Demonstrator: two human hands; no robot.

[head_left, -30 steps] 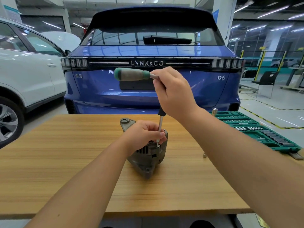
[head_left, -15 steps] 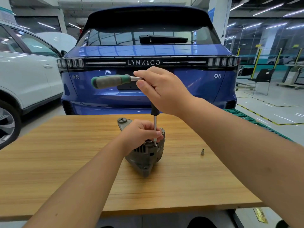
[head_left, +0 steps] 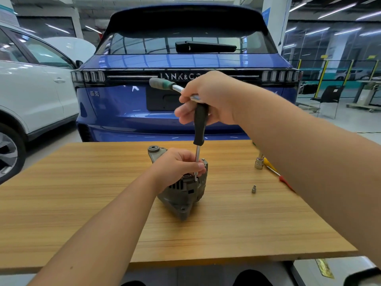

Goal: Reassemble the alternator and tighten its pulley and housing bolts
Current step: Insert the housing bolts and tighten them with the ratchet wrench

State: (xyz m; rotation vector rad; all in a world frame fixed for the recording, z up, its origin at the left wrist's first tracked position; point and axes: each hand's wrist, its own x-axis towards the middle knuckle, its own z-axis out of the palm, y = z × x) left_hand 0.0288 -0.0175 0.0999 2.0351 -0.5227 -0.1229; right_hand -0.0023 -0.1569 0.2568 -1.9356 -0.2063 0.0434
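A grey alternator (head_left: 183, 195) stands on the wooden table (head_left: 82, 203), near its middle. My left hand (head_left: 175, 168) grips the top of the alternator and steadies the thin steel shaft against it. A T-handle driver (head_left: 199, 124) with a black stem stands upright, its tip on a bolt at the alternator's upper right. My right hand (head_left: 208, 98) grips the driver's cross bar, whose green-grey grip (head_left: 161, 83) sticks out to the left.
A small loose socket (head_left: 253, 189) lies on the table right of the alternator. Farther right lie a larger socket (head_left: 259, 163) and a red-tipped screwdriver (head_left: 281, 178), partly behind my right forearm. A blue car and a white car stand beyond the table.
My right hand has turned the cross bar, so the green-grey grip has swung about the upright shaft. The view shifted. My left hand stays on the alternator.
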